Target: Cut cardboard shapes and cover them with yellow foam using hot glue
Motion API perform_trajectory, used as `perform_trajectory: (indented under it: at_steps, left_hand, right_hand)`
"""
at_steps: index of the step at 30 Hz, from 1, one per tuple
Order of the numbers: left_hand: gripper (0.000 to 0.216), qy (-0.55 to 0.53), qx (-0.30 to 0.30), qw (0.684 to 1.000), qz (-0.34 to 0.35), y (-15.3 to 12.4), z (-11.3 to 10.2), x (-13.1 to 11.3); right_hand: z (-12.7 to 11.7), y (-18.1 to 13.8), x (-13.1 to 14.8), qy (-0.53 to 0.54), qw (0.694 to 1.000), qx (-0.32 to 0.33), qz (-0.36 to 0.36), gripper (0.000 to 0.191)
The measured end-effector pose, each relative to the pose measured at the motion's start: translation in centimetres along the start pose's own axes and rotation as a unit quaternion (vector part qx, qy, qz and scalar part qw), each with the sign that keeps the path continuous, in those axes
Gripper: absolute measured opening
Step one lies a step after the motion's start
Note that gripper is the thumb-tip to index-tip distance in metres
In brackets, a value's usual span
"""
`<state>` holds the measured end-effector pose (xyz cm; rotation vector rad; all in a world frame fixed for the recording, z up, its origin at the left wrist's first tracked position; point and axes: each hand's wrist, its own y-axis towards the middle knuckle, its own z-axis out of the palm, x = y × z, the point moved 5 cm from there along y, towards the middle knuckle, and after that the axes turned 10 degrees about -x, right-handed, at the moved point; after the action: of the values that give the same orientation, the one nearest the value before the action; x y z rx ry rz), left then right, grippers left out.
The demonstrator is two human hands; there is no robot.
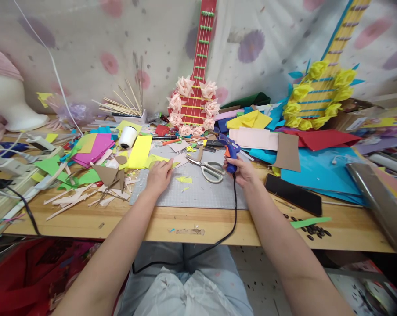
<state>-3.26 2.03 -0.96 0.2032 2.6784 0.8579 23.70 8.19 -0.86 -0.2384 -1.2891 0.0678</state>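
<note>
My right hand [244, 172] is closed around the handle of a blue and orange hot glue gun [231, 151], whose black cord [235, 206] runs down over the table edge to my lap. On the left of the grey cutting mat [192, 195], my left hand [159, 179] has its fingers curled at a thin yellow paper piece [155, 159]; the fingertips are partly hidden. Between my hands lie grey-handled scissors [212, 172], touching neither hand. Small yellow scraps [184, 179] are scattered on the mat.
Behind the mat stands a red paper guitar [194, 105] with pink flowers; a yellow one [317, 94] leans at right. A phone [294, 194], dark beads [313, 230] and blue sheets [323, 175] lie rightward. Leftward are a white roll [128, 137], paper scraps and a power strip [7, 188].
</note>
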Motion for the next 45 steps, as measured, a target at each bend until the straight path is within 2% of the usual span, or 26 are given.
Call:
perform_trajectory:
  at_steps: [4,10,13,20,24,27,36,45]
  left_hand:
    - [0.038,-0.003,0.012,1.0,-0.005,0.0,0.1,-0.4]
    - [0.018,0.0,-0.01,0.999,-0.04,0.0,0.1,-0.2]
    - [0.015,-0.001,-0.027,0.999,-0.04,0.0,0.1,0.0]
    - [0.018,-0.004,-0.024,0.999,-0.046,0.0,0.0,-0.3]
    - [0.021,-0.009,-0.023,0.999,-0.033,-0.1,-0.1,-0.8]
    - [0.022,0.006,-0.025,0.999,-0.02,-0.1,-0.1,-0.9]
    - [0.022,0.061,-0.017,0.998,-0.002,-0.1,0.0,-1.2]
    - [0.022,0.071,-0.02,0.997,0.004,-0.1,-0.1,-1.4]
  right_hand:
    - [1.2,-0.6,-0.9,-0.045,0.997,0.06,-0.006,0.033]
    - [3.9,-2.8,-1.8,-0.151,0.979,0.13,-0.027,0.042]
    - [4.9,-3.3,-2.0,-0.21,0.964,0.15,-0.07,0.039]
    - [4.6,-2.7,-2.3,-0.373,0.913,0.077,-0.146,0.043]
    - [4.9,-3.0,-1.7,-0.434,0.874,0.053,-0.211,0.048]
    - [5.0,-3.3,-1.4,-0.461,0.858,0.042,-0.224,0.047]
    - [5.0,-3.3,-1.3,-0.472,0.847,0.031,-0.243,0.045]
    - [5.3,-3.5,-1.2,-0.469,0.843,0.039,-0.259,0.043]
